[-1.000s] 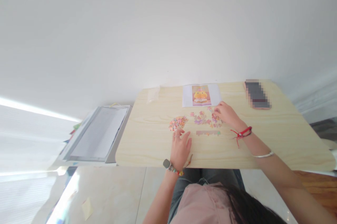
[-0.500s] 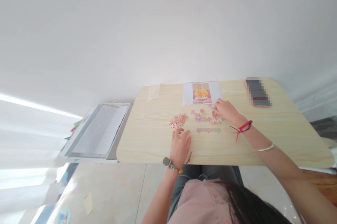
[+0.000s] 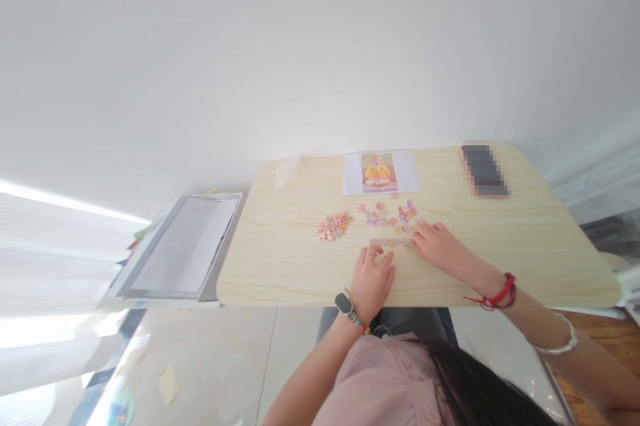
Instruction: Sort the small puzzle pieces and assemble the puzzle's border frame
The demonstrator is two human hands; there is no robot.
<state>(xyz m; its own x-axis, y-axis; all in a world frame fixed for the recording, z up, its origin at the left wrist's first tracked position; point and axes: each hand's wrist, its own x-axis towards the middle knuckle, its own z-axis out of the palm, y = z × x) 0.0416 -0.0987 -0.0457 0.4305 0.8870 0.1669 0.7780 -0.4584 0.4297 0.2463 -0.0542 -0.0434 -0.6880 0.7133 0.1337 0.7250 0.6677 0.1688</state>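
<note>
Pale wood surface [image 3: 525, 246] mid-frame: both hands, left hand [image 3: 373, 277] and right hand [image 3: 436, 246], rest loosely open on the joined puzzle strip [image 3: 393, 243] below the loose pieces [image 3: 387, 213], so I'd pin the strip flat and slide pieces in gently.

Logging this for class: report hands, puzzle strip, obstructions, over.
Left hand and right hand both at the joined puzzle strip, grip unclear. Loose pieces just beyond. Nothing blocking.
</note>
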